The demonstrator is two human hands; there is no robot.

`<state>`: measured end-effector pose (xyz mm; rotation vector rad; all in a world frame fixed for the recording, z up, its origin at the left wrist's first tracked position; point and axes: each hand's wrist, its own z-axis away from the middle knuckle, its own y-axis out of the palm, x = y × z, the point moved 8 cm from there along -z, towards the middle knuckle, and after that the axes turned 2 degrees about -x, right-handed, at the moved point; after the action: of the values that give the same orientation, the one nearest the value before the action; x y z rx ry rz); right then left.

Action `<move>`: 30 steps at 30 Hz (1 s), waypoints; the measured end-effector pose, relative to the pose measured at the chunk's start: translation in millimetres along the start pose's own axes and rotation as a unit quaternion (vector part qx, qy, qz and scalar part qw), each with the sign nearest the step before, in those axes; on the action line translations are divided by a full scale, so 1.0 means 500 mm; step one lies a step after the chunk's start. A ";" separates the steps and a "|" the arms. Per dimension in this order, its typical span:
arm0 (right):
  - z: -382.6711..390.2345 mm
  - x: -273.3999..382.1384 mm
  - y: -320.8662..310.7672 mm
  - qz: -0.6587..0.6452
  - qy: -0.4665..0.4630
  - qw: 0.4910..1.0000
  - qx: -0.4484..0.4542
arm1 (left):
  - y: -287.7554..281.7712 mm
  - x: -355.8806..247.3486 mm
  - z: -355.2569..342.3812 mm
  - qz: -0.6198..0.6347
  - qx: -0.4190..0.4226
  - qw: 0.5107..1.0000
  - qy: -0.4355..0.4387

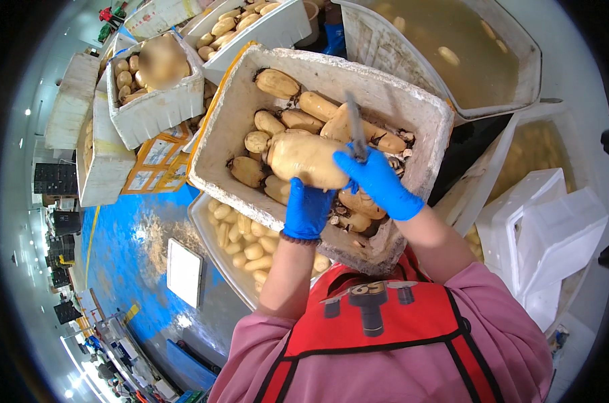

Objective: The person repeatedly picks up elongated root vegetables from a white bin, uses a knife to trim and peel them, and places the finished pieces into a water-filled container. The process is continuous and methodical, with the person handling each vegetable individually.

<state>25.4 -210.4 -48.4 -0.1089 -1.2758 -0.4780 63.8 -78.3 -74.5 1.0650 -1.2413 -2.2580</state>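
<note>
My left hand (306,211), in a blue glove, supports a large pale lotus root (298,156) from below, fingers curled against it. My gloved right hand (380,181) grips a knife (355,119) at the root's right end, its blade pointing up and slightly blurred. Both hands are over a worn white foam box (217,144) with an orange strip along its left edge. Inside lie several more lotus root pieces (277,84), some with dark, trimmed ends and dirty bits around them.
A tub of pale pieces (254,252) sits below the box. Crates of roots (153,113) stand upper left, beside orange cartons (153,168). Water-filled tubs (445,23) are upper right. Stacked white foam boxes (539,235) are at right. A white lid (183,272) lies on the blue floor.
</note>
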 end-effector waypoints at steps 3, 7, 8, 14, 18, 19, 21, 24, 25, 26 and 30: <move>0.028 0.006 0.035 0.085 -0.085 0.992 -0.027 | 0.017 -0.011 -0.029 0.047 -0.025 0.998 0.018; 0.041 -0.003 0.040 0.112 -0.107 0.987 -0.045 | 0.025 -0.014 -0.024 0.026 -0.028 0.998 0.040; 0.040 -0.009 0.040 0.103 -0.118 0.986 -0.050 | 0.023 -0.015 -0.025 0.022 -0.031 0.998 0.045; 0.041 -0.031 0.041 0.016 -0.126 0.991 -0.040 | 0.027 -0.017 -0.030 -0.003 -0.058 0.996 0.061; 0.052 -0.026 0.040 0.019 -0.197 0.980 0.001 | 0.010 -0.047 -0.061 0.098 -0.073 0.991 0.045; 0.057 -0.019 0.039 0.045 -0.239 0.970 0.013 | -0.005 -0.055 -0.065 0.057 -0.098 0.991 0.066; 0.050 0.012 -0.011 0.259 -0.265 0.926 -0.072 | -0.050 -0.068 -0.064 -0.020 -0.131 0.991 0.034; 0.027 0.045 -0.058 0.420 -0.269 0.862 -0.087 | -0.048 -0.099 -0.030 -0.224 -0.073 0.967 0.098; 0.035 0.061 -0.045 0.460 -0.286 0.838 -0.059 | -0.047 -0.101 -0.022 -0.325 -0.048 0.937 0.117; 0.045 0.074 -0.029 0.498 -0.303 0.812 -0.029 | -0.043 -0.101 -0.015 -0.422 -0.022 0.896 0.136; 0.061 0.118 0.017 0.568 -0.321 0.758 0.003 | 0.019 -0.077 0.016 -0.518 0.015 0.844 0.137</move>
<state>13.8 -209.2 17.4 -1.0564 -1.5980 0.6976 82.7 -55.5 -47.0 2.3936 -0.5951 -2.5758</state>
